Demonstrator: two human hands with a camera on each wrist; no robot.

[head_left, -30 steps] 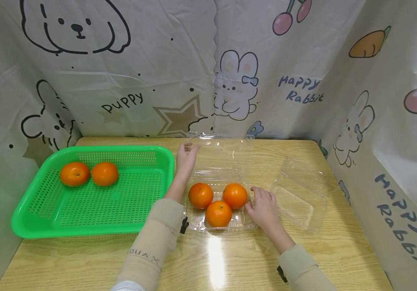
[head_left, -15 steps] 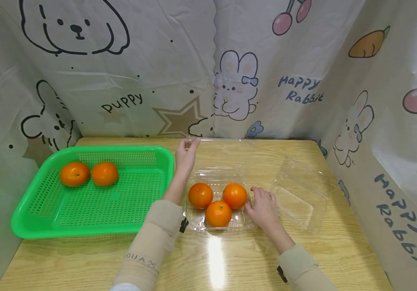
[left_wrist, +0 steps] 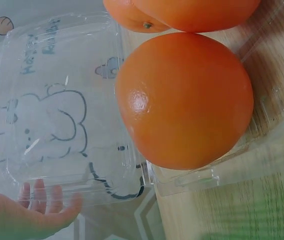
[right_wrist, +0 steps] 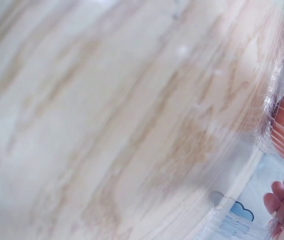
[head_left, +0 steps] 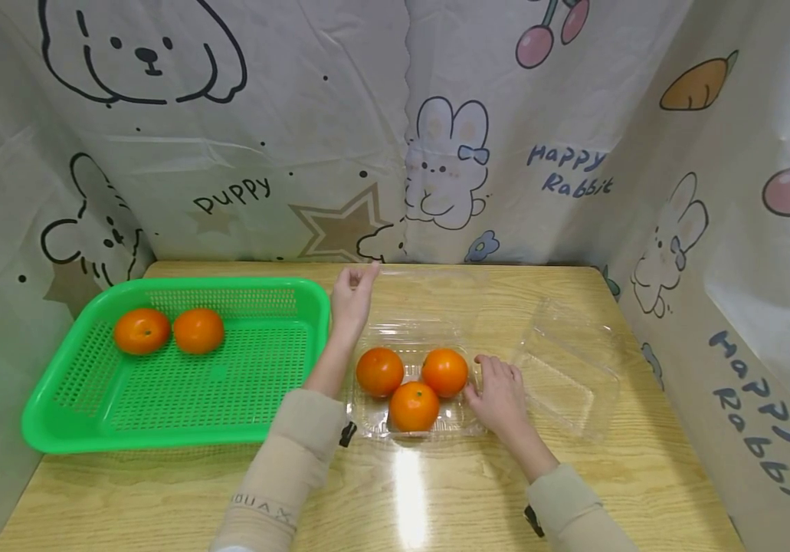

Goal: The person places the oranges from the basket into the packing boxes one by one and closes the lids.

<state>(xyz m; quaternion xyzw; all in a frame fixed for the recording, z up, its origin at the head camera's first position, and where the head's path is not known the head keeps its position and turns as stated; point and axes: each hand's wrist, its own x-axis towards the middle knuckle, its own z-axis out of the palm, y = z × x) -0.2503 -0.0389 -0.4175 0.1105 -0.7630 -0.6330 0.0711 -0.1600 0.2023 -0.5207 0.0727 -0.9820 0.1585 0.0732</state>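
Observation:
A clear plastic clamshell box (head_left: 367, 418) stands mid-table with three oranges (head_left: 380, 371) in its tray. Its transparent lid (head_left: 429, 295) is raised at the back. My left hand (head_left: 353, 294) pinches the lid's far left corner. In the left wrist view the lid (left_wrist: 57, 115) stands beside a large orange (left_wrist: 184, 100), with the left hand's fingers (left_wrist: 37, 197) behind the plastic. My right hand (head_left: 498, 392) rests against the tray's right edge, fingers loosely bent. Its fingertips (right_wrist: 282, 202) show next to the plastic in the right wrist view.
A green perforated basket (head_left: 181, 418) sits at the left with two oranges (head_left: 141, 330) in its far corner. A second clear clamshell box (head_left: 567, 376) lies open at the right. Printed cloth walls (head_left: 395, 130) close in the wooden table (head_left: 408, 491) on three sides.
The left hand has turned from lying over the lid's corner to pinching it, and the lid's top edge has shifted slightly. The right hand and the oranges have stayed put.

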